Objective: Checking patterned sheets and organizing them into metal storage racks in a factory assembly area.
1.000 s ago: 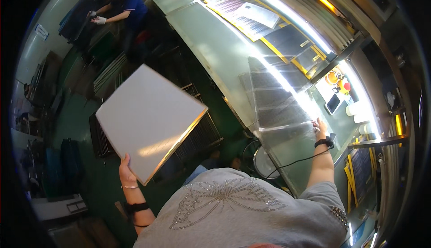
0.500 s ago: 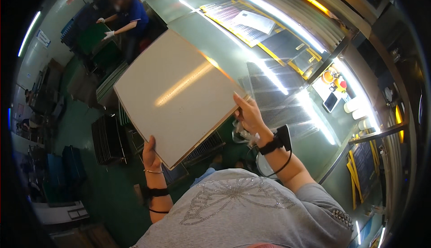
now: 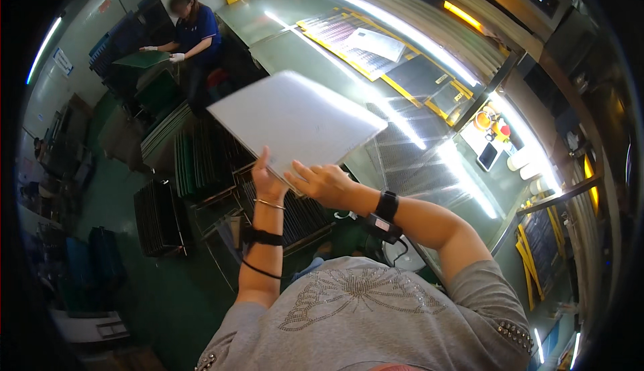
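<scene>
A flat, pale, four-sided panel (image 3: 295, 119) is held up over the aisle beside the workbench, tilted and shining white under the lamps. My left hand (image 3: 268, 178) is closed on its near edge, the thumb lying on top. Right beside it, my right hand (image 3: 325, 184) reaches across from the right. Its fingers are stretched out and slightly parted, touching the panel near its closest corner. Both wrists wear black straps with cables. The underside of the panel and the fingers beneath it are hidden.
To the right runs a green workbench (image 3: 278, 45) with yellow-edged sheets (image 3: 349, 32), a mesh sheet (image 3: 409, 149) and a phone (image 3: 488, 157). Racks of upright boards (image 3: 159, 220) stand at left. Farther off, a gloved co-worker (image 3: 198, 32) holds a green board (image 3: 142, 59).
My right hand has left the panel's right edge and come beside the left hand. The panel has turned and tipped flatter. The co-worker's green board has also tipped flatter.
</scene>
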### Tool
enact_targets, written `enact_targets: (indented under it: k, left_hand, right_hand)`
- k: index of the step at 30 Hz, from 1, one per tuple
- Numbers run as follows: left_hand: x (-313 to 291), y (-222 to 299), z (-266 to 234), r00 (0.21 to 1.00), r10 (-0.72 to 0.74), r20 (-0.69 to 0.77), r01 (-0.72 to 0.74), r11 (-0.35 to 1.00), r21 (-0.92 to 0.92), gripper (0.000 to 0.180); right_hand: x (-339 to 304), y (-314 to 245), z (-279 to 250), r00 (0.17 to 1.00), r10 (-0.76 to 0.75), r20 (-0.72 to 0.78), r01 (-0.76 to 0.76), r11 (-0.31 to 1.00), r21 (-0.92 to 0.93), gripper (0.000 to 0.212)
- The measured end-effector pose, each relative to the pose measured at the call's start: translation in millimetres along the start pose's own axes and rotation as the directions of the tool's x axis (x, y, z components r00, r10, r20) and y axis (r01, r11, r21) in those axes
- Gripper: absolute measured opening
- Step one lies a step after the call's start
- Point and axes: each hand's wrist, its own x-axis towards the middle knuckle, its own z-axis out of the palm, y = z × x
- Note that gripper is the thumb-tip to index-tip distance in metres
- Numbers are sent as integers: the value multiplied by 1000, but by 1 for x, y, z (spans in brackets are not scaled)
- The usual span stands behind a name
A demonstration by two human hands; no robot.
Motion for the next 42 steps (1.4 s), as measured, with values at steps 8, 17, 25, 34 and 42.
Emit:
enact_targets:
  k: [8, 17, 25, 34, 42]
  left_hand:
    - [-22, -52, -67, 925, -61, -375, 51, 998, -37, 44]
    - [-23, -44, -64, 884, -40, -467, 52, 999, 12, 57]
    - [-15, -36, -55, 888, 5, -460, -48, 995, -82, 59]
    - [-55, 33, -43, 873, 91, -478, 167, 867, 469, 34]
    - [-190, 151, -21, 694, 311, -649, 131, 832, 539, 41]
  right_hand:
    - [-51, -9, 63, 919, 62, 390, -170, 954, 249, 56]
    - [-35, 0, 66, 957, -9, 290, -106, 919, 380, 36]
    - [-23, 9, 79, 946, 122, 300, -225, 913, 340, 14]
    - [39, 126, -46, 805, 565, -181, -461, 788, 409, 9]
    - [-163, 221, -133, 87, 992, -91, -515, 123, 848, 21]
